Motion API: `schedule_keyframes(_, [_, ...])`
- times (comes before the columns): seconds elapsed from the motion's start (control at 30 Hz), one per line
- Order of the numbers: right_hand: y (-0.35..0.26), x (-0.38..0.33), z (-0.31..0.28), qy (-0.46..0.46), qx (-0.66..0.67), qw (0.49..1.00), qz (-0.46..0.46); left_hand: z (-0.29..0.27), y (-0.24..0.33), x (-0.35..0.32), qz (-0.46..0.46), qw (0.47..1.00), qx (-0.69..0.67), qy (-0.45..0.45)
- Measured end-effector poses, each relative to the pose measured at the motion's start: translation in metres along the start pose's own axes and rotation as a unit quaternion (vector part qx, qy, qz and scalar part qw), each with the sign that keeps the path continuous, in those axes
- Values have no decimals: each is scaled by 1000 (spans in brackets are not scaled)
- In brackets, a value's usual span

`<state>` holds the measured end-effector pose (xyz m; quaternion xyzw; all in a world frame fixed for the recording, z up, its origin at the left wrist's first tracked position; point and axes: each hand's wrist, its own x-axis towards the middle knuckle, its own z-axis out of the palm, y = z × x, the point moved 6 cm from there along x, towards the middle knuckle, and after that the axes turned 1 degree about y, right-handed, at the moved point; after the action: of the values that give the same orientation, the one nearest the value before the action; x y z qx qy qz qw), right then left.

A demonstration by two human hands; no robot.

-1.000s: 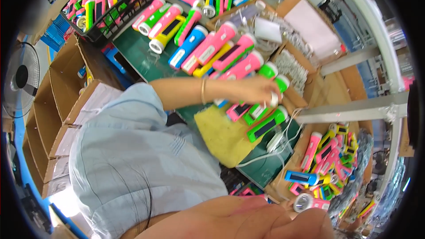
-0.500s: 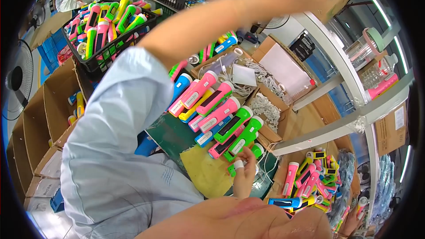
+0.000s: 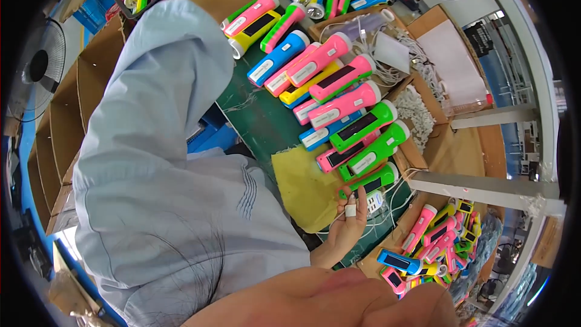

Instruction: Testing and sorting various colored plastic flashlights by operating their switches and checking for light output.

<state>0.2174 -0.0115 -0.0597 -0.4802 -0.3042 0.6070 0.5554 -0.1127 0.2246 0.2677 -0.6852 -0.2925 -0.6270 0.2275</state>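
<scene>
My left arm in a light blue sleeve crosses the upper left, its bare forearm running out at the top edge, so my left hand is out of view. Lower down, my right hand pinches a small white cable plug with a metal-looking tip. Just beyond the fingertips lies a green flashlight with a dark panel. A white block with several ports is beside the fingers. A row of pink, green, blue and yellow flashlights leads away from there, next to a yellow cloth.
An open carton holds small white parts; coiled white cables lie behind it. More flashlights fill a box at right and a black basket at upper left. A grey metal post crosses the right side.
The view has swung, so the flashlights sit higher and further right. My left hand, earlier at the top with a blurred pink thing, has left the view. My right hand remains beside the green flashlights.
</scene>
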Motion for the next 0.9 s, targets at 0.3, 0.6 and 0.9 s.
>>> schedule_keyframes(0.3, [11, 0, 13, -42, -93, 994, 46, 53, -152, -303, -372, 731, 265, -507])
schedule_keyframes(0.6, [8, 0, 38, -39, -101, 994, 7, 45, -171, -271, -472, 744, 241, -408])
schedule_keyframes(0.9, [-5, 14, 67, -183, 10, 982, 34, -47, 5, -170, -395, 670, -562, -281])
